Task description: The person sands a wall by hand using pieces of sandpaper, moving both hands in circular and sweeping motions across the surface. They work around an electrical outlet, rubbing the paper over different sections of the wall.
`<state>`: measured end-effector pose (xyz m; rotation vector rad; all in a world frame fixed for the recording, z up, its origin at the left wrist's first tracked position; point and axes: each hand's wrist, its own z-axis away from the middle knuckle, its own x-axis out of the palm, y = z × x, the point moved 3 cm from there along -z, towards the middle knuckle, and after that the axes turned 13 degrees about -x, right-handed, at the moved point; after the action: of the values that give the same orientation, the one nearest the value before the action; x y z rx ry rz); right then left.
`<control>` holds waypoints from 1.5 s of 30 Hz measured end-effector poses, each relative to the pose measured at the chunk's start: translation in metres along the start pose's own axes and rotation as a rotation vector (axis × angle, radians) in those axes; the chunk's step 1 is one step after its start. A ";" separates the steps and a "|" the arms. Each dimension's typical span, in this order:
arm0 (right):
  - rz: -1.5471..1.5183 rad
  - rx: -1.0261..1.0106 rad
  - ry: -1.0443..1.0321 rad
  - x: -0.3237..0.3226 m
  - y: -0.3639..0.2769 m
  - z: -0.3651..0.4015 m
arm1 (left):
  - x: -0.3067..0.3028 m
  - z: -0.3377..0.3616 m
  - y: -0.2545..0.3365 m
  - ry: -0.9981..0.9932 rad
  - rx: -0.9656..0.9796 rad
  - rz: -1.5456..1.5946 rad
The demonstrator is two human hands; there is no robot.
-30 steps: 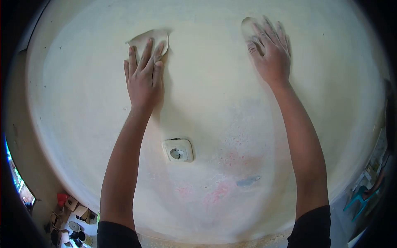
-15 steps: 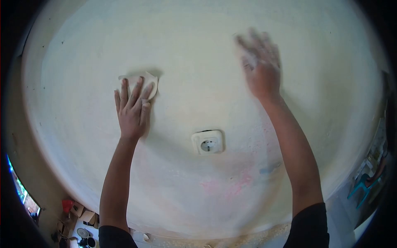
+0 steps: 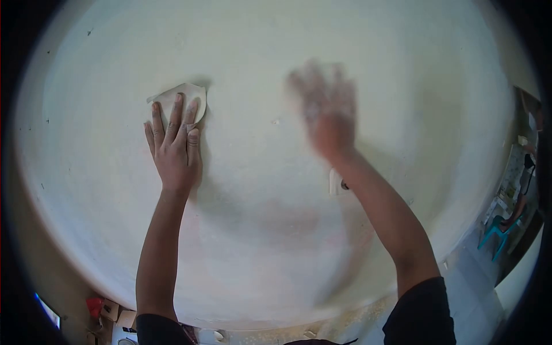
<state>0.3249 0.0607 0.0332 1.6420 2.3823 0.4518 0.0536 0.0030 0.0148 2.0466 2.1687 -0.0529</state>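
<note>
Soft light is washing the wall (image 3: 259, 167), the right hand (image 3: 326, 109) is blurring, shadow is edging the left hand (image 3: 174, 155), fisheye distortion is bowing the edges

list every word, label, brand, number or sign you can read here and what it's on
None can be read.
Wall: no lettering, only small dark marks.
Sheet under the left hand: no print visible on the part that shows.
Wall socket: partly hidden by the right forearm, no marking readable.
Cardboard box and bright panel, lower left: too small to read.
</note>
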 end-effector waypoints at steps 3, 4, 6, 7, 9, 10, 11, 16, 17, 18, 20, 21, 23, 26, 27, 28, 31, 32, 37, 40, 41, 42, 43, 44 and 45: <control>-0.166 -0.207 -0.087 -0.005 -0.002 0.015 | -0.002 -0.005 -0.003 0.004 0.028 0.005; -0.178 -0.210 -0.120 -0.007 0.004 0.016 | -0.001 -0.009 -0.007 0.013 0.016 0.009; -0.043 0.067 -0.050 -0.008 0.026 0.019 | 0.002 -0.010 0.003 0.030 -0.007 0.021; -0.010 0.172 -0.012 -0.003 0.009 0.011 | 0.002 -0.012 -0.009 0.035 -0.029 0.028; 0.029 0.143 -0.042 0.003 -0.019 0.022 | 0.003 -0.007 -0.002 0.039 -0.045 0.031; -0.061 -0.010 -0.091 0.011 -0.043 0.036 | 0.003 -0.007 -0.003 0.039 -0.042 0.030; -0.174 -0.163 -0.187 0.005 -0.056 0.047 | 0.002 -0.007 0.000 0.042 -0.034 0.028; -0.116 -0.071 -0.078 0.004 -0.025 0.011 | 0.007 -0.009 -0.008 0.038 -0.026 0.033; -0.102 0.058 0.013 0.004 -0.010 0.007 | 0.006 -0.008 -0.006 0.037 -0.022 0.035; -0.087 0.187 0.106 0.003 -0.002 0.007 | 0.005 -0.006 -0.006 0.031 -0.021 0.039; -0.023 0.060 -0.013 0.007 -0.028 0.021 | 0.005 -0.006 -0.005 0.038 -0.021 0.051; 0.010 -0.007 -0.067 0.008 -0.037 0.022 | 0.004 -0.007 -0.004 0.042 -0.020 0.040; -0.155 -0.289 -0.195 -0.002 -0.031 0.018 | 0.004 -0.007 -0.002 0.042 -0.026 0.013; -0.086 -0.332 -0.145 -0.002 0.016 0.008 | 0.003 -0.007 -0.002 0.038 -0.029 0.019; -0.034 -0.214 -0.049 -0.003 0.042 0.001 | 0.004 -0.007 -0.002 0.047 -0.027 0.032; -0.059 -0.059 0.024 -0.006 0.067 0.001 | 0.005 -0.007 -0.003 0.055 -0.026 0.047; 0.068 0.178 0.095 -0.001 0.094 0.028 | 0.006 -0.007 -0.004 0.055 -0.019 0.039; 0.092 0.236 0.102 -0.007 0.092 0.037 | 0.006 -0.007 -0.004 0.058 -0.021 0.030; -0.086 -0.222 -0.158 -0.032 0.119 0.071 | 0.009 -0.007 -0.002 0.093 0.002 0.061; 0.051 -0.033 -0.017 -0.035 0.175 0.087 | 0.004 -0.006 0.001 0.105 -0.016 0.063; 0.025 0.043 0.030 -0.035 0.187 0.090 | 0.005 -0.008 0.004 0.112 -0.025 0.068; 0.001 0.120 0.078 -0.042 0.195 0.090 | 0.002 -0.008 0.011 0.110 -0.027 0.067; -0.016 0.119 0.072 -0.045 0.197 0.088 | -0.003 -0.007 0.017 0.108 -0.027 0.067; -0.032 0.096 0.071 -0.053 0.195 0.085 | -0.010 -0.006 0.023 0.103 -0.025 0.066; -0.046 0.075 0.072 -0.064 0.193 0.080 | -0.019 -0.005 0.033 0.098 0.014 0.050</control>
<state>0.5433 0.0750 0.0303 1.6237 2.5131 0.4255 0.0869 -0.0132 0.0252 2.1535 2.1768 0.0396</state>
